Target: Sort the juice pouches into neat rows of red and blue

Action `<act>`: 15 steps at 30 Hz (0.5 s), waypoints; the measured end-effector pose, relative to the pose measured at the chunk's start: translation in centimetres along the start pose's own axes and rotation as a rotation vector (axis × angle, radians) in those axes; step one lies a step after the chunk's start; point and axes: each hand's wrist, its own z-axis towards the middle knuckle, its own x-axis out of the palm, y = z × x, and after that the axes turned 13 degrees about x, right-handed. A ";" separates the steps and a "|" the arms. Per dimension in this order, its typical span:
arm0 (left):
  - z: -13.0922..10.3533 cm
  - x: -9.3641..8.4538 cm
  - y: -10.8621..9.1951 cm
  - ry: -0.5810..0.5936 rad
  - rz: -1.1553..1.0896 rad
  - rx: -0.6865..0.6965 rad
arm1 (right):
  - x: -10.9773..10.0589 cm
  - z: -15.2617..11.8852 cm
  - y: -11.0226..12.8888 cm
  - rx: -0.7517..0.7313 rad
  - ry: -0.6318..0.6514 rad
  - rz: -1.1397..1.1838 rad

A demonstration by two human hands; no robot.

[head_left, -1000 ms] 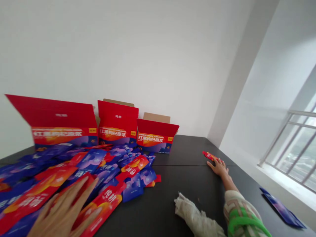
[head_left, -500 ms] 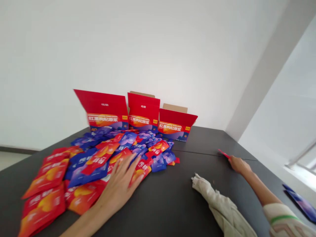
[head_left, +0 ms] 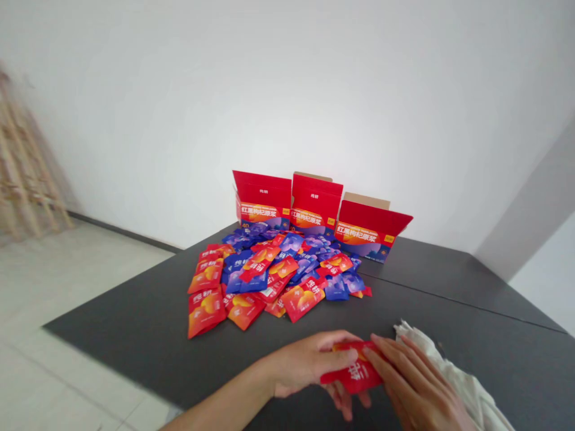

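Red pouch [head_left: 357, 377], clamped under the left hand's [head_left: 305, 362] thumb! Right hand's [head_left: 417, 383] fingers lie together over its other end, grip hidden, can't tell. Long axis spans hand to hand, neither nearer, this side of the pouch pile [head_left: 287, 263]; open boxes [head_left: 268, 206] beyond that pile.

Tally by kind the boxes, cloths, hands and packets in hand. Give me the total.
Open boxes: 3
Pale cloth: 1
Hands: 2 (left hand, right hand)
Red packet, as far as shows: 1
Total: 7, leaving out the piled packets
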 end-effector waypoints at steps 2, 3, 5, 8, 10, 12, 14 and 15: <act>-0.7 -0.5 0.3 -0.090 0.035 -0.018 | 0.8 0.5 1.4 0.029 0.008 0.004; -1.1 -0.8 0.4 -0.156 0.079 -0.010 | 1.2 0.6 1.7 0.056 0.037 0.011; -1.9 -1.3 0.6 -0.254 0.228 0.021 | 1.9 0.4 1.7 0.130 0.108 0.026; -2.9 -1.8 0.8 -0.331 0.653 0.077 | 3.1 -0.8 0.3 0.425 0.160 -0.038; -3.4 -2.1 0.9 -0.372 0.962 0.092 | 4.0 -2.0 -1.3 0.728 0.178 -0.167; -3.7 -2.5 1.2 -0.387 1.156 0.095 | 4.7 -3.4 -2.8 0.968 0.249 -0.282; -3.9 -2.8 1.6 -0.362 1.197 0.098 | 4.8 -4.4 -4.1 1.113 0.336 -0.317; -4.0 -3.0 1.8 -0.334 1.163 0.090 | 4.7 -4.8 -4.6 1.170 0.363 -0.315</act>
